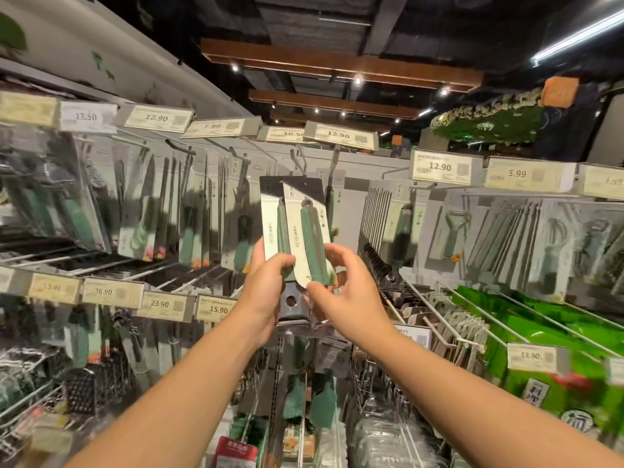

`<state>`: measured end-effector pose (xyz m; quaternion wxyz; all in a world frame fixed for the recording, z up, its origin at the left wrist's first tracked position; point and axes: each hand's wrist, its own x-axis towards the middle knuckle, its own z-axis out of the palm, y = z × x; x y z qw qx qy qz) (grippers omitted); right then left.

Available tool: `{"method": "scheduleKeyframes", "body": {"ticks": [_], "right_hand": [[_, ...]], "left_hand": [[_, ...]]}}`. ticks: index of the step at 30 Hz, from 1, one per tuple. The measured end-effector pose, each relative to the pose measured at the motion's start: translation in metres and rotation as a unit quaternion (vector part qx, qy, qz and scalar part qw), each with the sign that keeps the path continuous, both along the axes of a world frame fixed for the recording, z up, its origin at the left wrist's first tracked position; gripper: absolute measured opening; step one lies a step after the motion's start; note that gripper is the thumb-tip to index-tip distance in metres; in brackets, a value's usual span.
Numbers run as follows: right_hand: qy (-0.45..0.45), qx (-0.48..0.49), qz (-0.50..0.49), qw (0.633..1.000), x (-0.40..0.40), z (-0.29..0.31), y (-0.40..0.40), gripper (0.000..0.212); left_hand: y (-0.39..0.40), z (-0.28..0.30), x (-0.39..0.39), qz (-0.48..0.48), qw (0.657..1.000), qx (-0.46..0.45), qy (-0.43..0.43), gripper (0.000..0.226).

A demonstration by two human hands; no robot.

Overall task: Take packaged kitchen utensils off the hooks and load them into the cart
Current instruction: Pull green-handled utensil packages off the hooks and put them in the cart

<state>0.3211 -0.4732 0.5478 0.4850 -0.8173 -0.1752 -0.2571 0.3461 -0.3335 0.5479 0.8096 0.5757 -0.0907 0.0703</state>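
Both arms reach up toward a wall of hooks hung with carded kitchen utensils. The left hand [270,282] grips the lower edge of a packaged green-handled utensil [275,224], thumb curled across the front of the card and fingers behind it. The right hand [341,288] pinches the bottom of a second packaged utensil [309,231], which overlaps the first on its right; thumb and bent fingers close on the card's lower end beside the green handle. Both cards stand upright at the height of the upper row; whether their tops hang on the hook [300,160] above cannot be told. Price tags [339,134] line the rail overhead. More green utensils [322,405] hang on the lower rows, and green bags [540,336] lie to the right.
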Motion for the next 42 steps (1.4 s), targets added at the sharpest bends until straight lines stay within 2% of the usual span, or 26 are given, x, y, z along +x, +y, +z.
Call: {"method": "scheduleKeyframes", "body": {"ticks": [6,10,26,33,35,38,39,42], "right_hand": [[-0.059,-0.036,-0.065,0.996,0.006,-0.008,-0.008,0.058],[-0.092,-0.021,-0.106,0.99,0.006,-0.006,-0.012,0.06],[-0.084,-0.022,-0.147,0.985,0.026,0.009,-0.011,0.066],[0.011,0.012,-0.14,0.99,0.058,0.011,-0.011,0.063],[0.052,0.033,-0.126,0.99,0.074,0.017,-0.013,0.05],[0.116,0.064,-0.137,0.982,0.102,0.022,-0.019,0.016],[0.139,0.075,-0.135,0.978,0.11,0.023,-0.02,0.017],[0.175,0.101,-0.095,0.975,0.128,0.032,-0.023,0.056]], "left_hand": [[0.008,-0.005,0.003,-0.008,1.0,-0.014,0.008,0.041],[0.013,0.0,0.0,-0.028,0.999,-0.044,0.017,0.035],[0.016,0.002,0.006,-0.03,0.999,-0.034,0.014,0.043],[0.018,0.002,0.011,-0.03,0.999,-0.03,0.013,0.043],[0.019,0.001,0.013,-0.031,0.999,-0.029,0.013,0.043],[0.022,0.0,0.016,-0.039,0.998,-0.038,0.023,0.04],[0.023,0.0,0.017,-0.04,0.998,-0.042,0.027,0.038],[0.026,0.0,0.019,-0.048,0.997,-0.053,0.022,0.037]]}}
